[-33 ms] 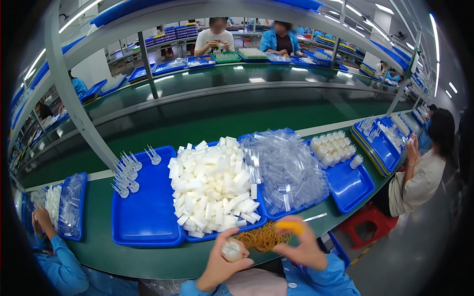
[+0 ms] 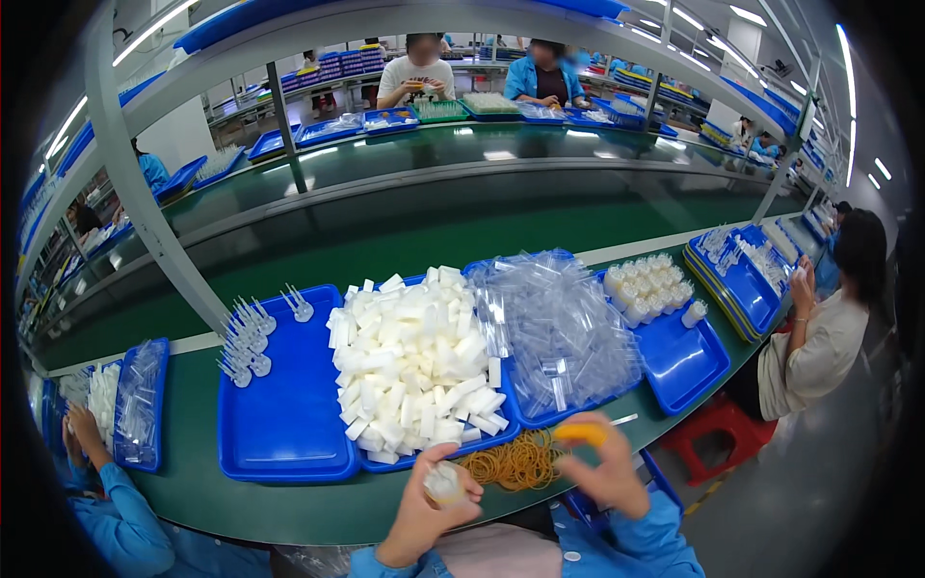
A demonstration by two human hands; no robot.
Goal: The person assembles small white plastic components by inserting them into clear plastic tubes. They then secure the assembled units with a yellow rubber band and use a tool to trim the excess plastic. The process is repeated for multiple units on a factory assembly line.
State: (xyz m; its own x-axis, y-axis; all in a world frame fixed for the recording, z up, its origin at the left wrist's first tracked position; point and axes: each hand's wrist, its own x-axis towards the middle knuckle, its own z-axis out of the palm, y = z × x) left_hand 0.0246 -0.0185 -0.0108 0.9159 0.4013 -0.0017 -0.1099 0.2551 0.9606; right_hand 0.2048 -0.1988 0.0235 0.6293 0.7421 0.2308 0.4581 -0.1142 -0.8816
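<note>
My left hand [image 2: 424, 511] is closed round a short, whitish cylindrical bundle [image 2: 444, 484] with a clear plastic outer layer, held upright at the table's front edge. To its right my right hand [image 2: 612, 477] is raised, thumb and forefinger apart, with no object visible between them. A yellow cover [image 2: 581, 433] sits on one of its fingers, slightly blurred. Between the hands, a heap of tan rubber bands [image 2: 511, 462] lies on the green table. Behind it are a pile of white foam blocks [image 2: 414, 356] and a pile of clear plastic sleeves [image 2: 559, 328].
At the left, a blue tray [image 2: 289, 433] carries clear pieces with thin stems [image 2: 252, 332]. Finished-looking white bundles [image 2: 647, 289] stand in the right-hand blue tray [image 2: 686, 361]. A metal strip [image 2: 624, 420] lies near the edge. Co-workers sit left and right; a red stool [image 2: 713, 443] is at right.
My right hand has moved a little to the right and away from the bundle. My left hand has shifted slightly left, and the bundle in it has tilted a little.
</note>
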